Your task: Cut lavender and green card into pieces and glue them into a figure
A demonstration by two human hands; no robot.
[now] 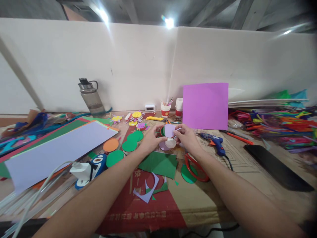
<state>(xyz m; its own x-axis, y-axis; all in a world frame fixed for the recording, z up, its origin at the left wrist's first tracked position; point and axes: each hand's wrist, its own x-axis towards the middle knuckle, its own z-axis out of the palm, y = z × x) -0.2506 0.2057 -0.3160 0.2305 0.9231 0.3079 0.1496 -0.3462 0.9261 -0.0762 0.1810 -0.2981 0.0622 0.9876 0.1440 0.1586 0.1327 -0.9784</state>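
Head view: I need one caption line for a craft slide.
Both hands, left hand and right hand, hold a lilac paper circle above a cluttered craft table.

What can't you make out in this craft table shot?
Head view only:
- Pale lilac paper disc: its edges are covered by fingertips of the left hand and right hand.
- Small white device by the wall: too small to identify.
- Bright foam strips at right: blurred, cut by the edge.

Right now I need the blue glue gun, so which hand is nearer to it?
Right. The right hand sits just left of the glue gun; the left hand lies farther left.
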